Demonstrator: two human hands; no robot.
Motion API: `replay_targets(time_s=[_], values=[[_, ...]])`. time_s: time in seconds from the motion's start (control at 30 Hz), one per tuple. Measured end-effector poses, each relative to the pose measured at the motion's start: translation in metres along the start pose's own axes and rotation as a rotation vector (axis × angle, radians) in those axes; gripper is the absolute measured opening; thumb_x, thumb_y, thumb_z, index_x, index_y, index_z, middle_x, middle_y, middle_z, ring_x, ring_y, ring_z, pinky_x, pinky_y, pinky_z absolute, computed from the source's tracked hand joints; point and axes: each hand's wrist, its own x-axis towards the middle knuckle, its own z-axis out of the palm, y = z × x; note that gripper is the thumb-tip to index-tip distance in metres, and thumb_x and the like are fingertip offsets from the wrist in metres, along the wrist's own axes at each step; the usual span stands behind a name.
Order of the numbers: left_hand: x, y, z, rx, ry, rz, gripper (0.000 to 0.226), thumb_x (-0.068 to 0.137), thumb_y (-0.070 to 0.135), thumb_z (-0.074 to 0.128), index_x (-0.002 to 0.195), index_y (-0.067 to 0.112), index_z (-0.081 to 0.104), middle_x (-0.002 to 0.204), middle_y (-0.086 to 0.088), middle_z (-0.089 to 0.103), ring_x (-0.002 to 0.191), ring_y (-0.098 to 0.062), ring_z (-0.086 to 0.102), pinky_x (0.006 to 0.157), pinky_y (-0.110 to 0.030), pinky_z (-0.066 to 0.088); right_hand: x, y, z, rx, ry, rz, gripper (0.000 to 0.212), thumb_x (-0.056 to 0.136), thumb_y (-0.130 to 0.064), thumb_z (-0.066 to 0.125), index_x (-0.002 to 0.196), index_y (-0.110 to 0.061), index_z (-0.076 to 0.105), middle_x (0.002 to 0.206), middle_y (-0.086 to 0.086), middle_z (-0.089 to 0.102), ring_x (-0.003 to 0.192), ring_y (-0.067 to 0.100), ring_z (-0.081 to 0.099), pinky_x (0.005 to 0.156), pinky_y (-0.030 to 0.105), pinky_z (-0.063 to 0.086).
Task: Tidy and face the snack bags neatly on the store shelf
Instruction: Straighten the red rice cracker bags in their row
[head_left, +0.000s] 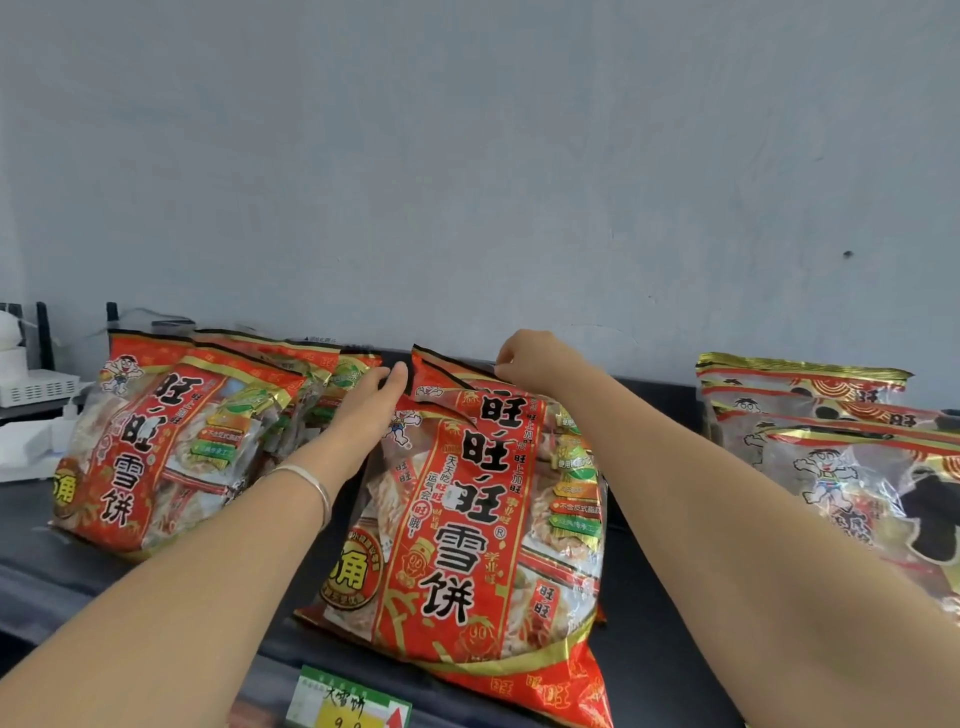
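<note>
A large red snack bag (467, 530) with black Chinese lettering leans back in the middle of the dark top shelf (660, 613), its bottom edge hanging over the front lip. My right hand (535, 358) pinches the bag's top right corner. My left hand (374, 400), with a silver bangle on the wrist, rests fingers-together against the bag's top left edge. A stack of matching red bags (171, 441) leans at the left. A group of gold-trimmed bags (841, 457) with a black figure stands at the right.
A pale blue wall (467, 156) rises right behind the shelf. A white box and small devices (36, 389) sit at the far left. A green and yellow price tag (348, 701) hangs on the shelf's front edge below the middle bag.
</note>
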Motion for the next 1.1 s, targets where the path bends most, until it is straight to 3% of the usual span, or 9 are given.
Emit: replay_targets(time_s=[0.23,0.37,0.47,0.5,0.57,0.7,0.83,1.0,1.1], values=[[0.055,-0.005,0.005,-0.186,-0.117,-0.140,0.064,0.095,0.059,0.027,0.144,0.018,0.033,0.139,-0.002,0.044,0.131,-0.026,0.040,0.103,-0.034,0.030,0.031,0.006,0.015,-0.137,-0.090,0.060,0.026,0.087,-0.019,0.058,0.111,-0.012,0.064,0.111,0.007,0.066,0.099,0.026,0.062,0.090,0.043,0.053],[0.094,-0.020,0.009,-0.338,-0.199,-0.298,0.083,0.083,0.077,0.021,0.146,0.024,0.029,0.146,-0.014,0.039,0.129,-0.035,0.043,0.108,-0.052,0.034,0.047,0.010,0.021,-0.203,-0.150,0.104,0.028,0.084,-0.022,0.065,0.111,-0.012,0.063,0.108,0.006,0.066,0.098,0.026,0.062,0.088,0.042,0.053],[0.113,-0.015,0.024,-0.365,-0.268,-0.363,0.080,0.090,0.067,0.014,0.140,0.008,0.037,0.097,-0.023,0.067,0.082,-0.030,0.069,0.064,-0.032,0.056,0.054,0.013,0.021,-0.238,-0.091,0.129,0.015,0.085,-0.015,0.061,0.100,-0.014,0.064,0.104,0.007,0.066,0.094,0.028,0.063,0.086,0.042,0.054],[0.116,-0.011,0.029,-0.347,-0.299,-0.356,0.080,0.091,0.065,0.012,0.132,0.005,0.045,0.070,-0.023,0.069,0.059,-0.027,0.069,0.044,-0.027,0.051,0.055,0.015,0.021,-0.245,-0.080,0.134,0.015,0.086,-0.013,0.059,0.099,-0.014,0.066,0.104,0.008,0.067,0.095,0.029,0.063,0.086,0.043,0.054],[0.125,-0.011,0.034,-0.328,-0.345,-0.332,0.077,0.088,0.069,0.011,0.105,0.009,0.057,0.050,-0.014,0.066,0.040,-0.025,0.064,0.030,-0.024,0.044,0.054,0.018,0.021,-0.263,-0.070,0.147,0.018,0.087,-0.012,0.057,0.100,-0.016,0.069,0.104,0.007,0.067,0.095,0.029,0.063,0.085,0.040,0.055],[0.132,-0.022,0.034,-0.384,-0.377,-0.315,0.078,0.085,0.074,0.015,0.094,0.010,0.059,0.062,-0.014,0.071,0.051,-0.027,0.069,0.043,-0.029,0.053,0.048,0.025,0.013,-0.301,-0.025,0.186,0.020,0.088,-0.013,0.057,0.103,-0.018,0.071,0.102,0.004,0.066,0.094,0.026,0.063,0.072,0.032,0.049],[0.123,-0.010,0.035,-0.326,-0.405,-0.312,0.073,0.089,0.069,0.014,0.082,0.007,0.052,0.047,-0.013,0.064,0.036,-0.024,0.062,0.032,-0.024,0.047,0.040,0.030,0.008,-0.339,0.013,0.226,0.021,0.089,-0.010,0.055,0.100,-0.016,0.071,0.099,0.004,0.067,0.086,0.025,0.063,0.064,0.029,0.046],[0.115,-0.013,0.034,-0.325,-0.401,-0.332,0.066,0.093,0.062,0.018,0.084,0.008,0.054,0.058,-0.013,0.066,0.038,-0.023,0.062,0.032,-0.023,0.047,0.035,0.035,0.012,-0.363,0.007,0.259,0.022,0.091,-0.010,0.052,0.107,-0.015,0.067,0.103,0.005,0.065,0.082,0.024,0.059,0.064,0.029,0.044],[0.110,-0.023,0.027,-0.412,-0.312,-0.298,0.061,0.096,0.057,0.022,0.098,0.009,0.060,0.089,-0.017,0.066,0.071,-0.029,0.069,0.062,-0.033,0.058,0.032,0.036,0.011,-0.296,-0.018,0.238,0.025,0.091,-0.010,0.051,0.112,-0.013,0.065,0.108,0.007,0.065,0.088,0.025,0.062,0.067,0.030,0.048]])
